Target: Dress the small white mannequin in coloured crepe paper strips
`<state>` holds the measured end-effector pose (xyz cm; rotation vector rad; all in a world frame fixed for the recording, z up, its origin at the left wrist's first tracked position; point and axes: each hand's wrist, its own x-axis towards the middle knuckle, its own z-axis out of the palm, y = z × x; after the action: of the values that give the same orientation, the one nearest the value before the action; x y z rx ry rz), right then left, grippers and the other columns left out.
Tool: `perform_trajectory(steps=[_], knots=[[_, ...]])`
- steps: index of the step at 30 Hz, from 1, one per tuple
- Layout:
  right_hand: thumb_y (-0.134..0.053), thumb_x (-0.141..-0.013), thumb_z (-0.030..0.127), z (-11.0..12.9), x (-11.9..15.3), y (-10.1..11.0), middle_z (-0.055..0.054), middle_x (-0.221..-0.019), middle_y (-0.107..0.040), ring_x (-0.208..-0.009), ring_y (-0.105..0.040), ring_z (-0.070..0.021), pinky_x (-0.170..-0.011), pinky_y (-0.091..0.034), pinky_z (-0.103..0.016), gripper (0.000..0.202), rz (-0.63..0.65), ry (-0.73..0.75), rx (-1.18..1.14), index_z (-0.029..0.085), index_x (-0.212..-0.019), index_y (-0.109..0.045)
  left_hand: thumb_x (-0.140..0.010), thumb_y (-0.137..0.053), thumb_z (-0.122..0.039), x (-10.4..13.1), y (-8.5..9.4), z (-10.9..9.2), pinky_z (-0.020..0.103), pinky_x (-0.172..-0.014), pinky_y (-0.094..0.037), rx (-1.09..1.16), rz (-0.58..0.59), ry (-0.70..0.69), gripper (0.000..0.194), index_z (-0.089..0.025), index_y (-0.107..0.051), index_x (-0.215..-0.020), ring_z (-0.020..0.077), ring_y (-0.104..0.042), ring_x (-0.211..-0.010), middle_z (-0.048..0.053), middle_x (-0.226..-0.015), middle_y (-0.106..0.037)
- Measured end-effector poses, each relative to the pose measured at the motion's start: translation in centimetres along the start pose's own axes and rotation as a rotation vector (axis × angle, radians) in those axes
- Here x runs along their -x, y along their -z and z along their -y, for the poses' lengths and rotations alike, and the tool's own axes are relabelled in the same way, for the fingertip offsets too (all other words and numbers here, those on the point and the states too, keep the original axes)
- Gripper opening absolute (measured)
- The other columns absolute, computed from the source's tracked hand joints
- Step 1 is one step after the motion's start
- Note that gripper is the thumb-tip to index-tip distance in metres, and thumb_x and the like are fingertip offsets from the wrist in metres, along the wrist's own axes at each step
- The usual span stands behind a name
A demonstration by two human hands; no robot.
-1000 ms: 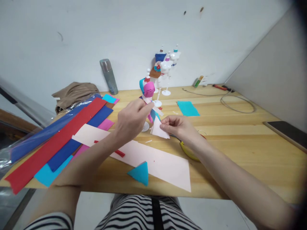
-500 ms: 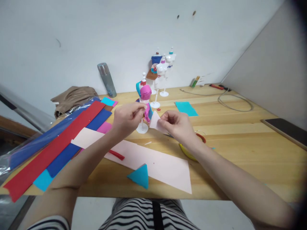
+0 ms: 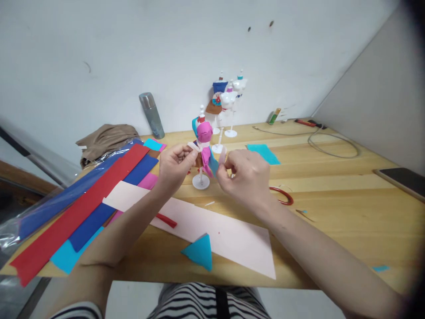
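Observation:
My left hand (image 3: 177,163) is closed, its thumb and fingers pinching a small pale strip (image 3: 193,146). Across from it, my right hand (image 3: 247,177) pinches a small pale pink piece (image 3: 222,156), seen nearly edge-on; whether it is paper or cloth I cannot tell. Just behind and between the hands stands a small mannequin (image 3: 200,180) on a white round base, wrapped in pink, blue and red material. Nearer me lie a long pale pink sheet (image 3: 237,241), a turquoise triangle (image 3: 200,253) and a narrow red strip (image 3: 166,220).
Red, blue and turquoise strips (image 3: 79,210) overlap at the left beside brown cloth (image 3: 106,139) and a flask (image 3: 152,116). More mannequins (image 3: 229,101) stand against the wall. A red-handled tool (image 3: 283,196), turquoise sheet (image 3: 264,153), cable (image 3: 332,153) and phone (image 3: 403,179) lie rightward.
My right hand has turned, and its pale pink piece now stands upright and edge-on. A pale strip now shows in my left fingers. The whole view has shifted slightly.

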<state>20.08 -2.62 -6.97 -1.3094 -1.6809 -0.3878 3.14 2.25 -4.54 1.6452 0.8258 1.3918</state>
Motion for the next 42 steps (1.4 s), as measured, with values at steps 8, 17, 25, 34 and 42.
perform_trajectory(steps=[8,17,25,34,42], knots=[[-0.058,-0.079,0.022,2.2,-0.7,-1.2,-0.002,-0.058,-0.055,-0.057,-0.047,-0.0166,-0.057,-0.032,-0.033,0.023,0.162,-0.156,-0.24,0.025,-0.063,-0.041,-0.073,-0.077,-0.035,0.0,0.2,-0.3,0.019,-0.044,-0.036,0.045,0.046,0.041,0.021,-0.016,-0.067,-0.068,0.0051,-0.045,-0.043,-0.004,-0.052,-0.058],[-0.075,-0.073,0.043,0.5,-0.6,1.0,0.002,-0.052,-0.055,-0.047,-0.046,-0.0122,-0.048,-0.037,-0.03,0.027,0.387,-0.614,-0.959,0.024,-0.062,-0.06,-0.07,-0.078,-0.037,-0.4,1.1,-0.3,0.018,-0.041,-0.035,0.057,0.064,0.112,0.024,-0.016,-0.066,-0.068,0.0048,-0.045,-0.042,-0.003,-0.051,-0.059],[-0.082,-0.063,0.042,-0.3,-1.0,-0.3,0.003,-0.051,-0.056,-0.048,-0.044,-0.01,-0.05,-0.035,-0.028,0.028,0.429,-0.733,-0.925,0.021,-0.059,-0.064,-0.069,-0.079,-0.036,-0.4,0.9,-0.4,0.018,-0.041,-0.036,0.08,0.073,0.103,0.023,-0.016,-0.068,-0.069,0.0055,-0.047,-0.042,-0.003,-0.051,-0.061],[-0.078,-0.063,0.04,0.2,-0.8,-0.5,0.0,-0.053,-0.059,-0.049,-0.049,-0.0122,-0.05,-0.037,-0.028,0.026,0.358,-0.775,-0.903,0.021,-0.058,-0.061,-0.074,-0.075,-0.033,-0.2,0.9,-0.1,0.018,-0.042,-0.035,0.086,0.063,0.111,0.021,-0.015,-0.074,-0.085,0.006,-0.048,-0.044,-0.003,-0.053,-0.061],[-0.081,-0.062,0.04,0.7,0.5,1.2,0.001,-0.054,-0.057,-0.052,-0.047,-0.0112,-0.051,-0.034,-0.026,0.028,0.402,-0.793,-0.941,0.02,-0.058,-0.062,-0.073,-0.073,-0.032,2.4,0.9,0.3,0.018,-0.042,-0.027,0.083,-0.002,0.233,0.022,-0.015,-0.068,-0.087,0.0051,-0.04,-0.042,-0.008,-0.047,-0.053]])
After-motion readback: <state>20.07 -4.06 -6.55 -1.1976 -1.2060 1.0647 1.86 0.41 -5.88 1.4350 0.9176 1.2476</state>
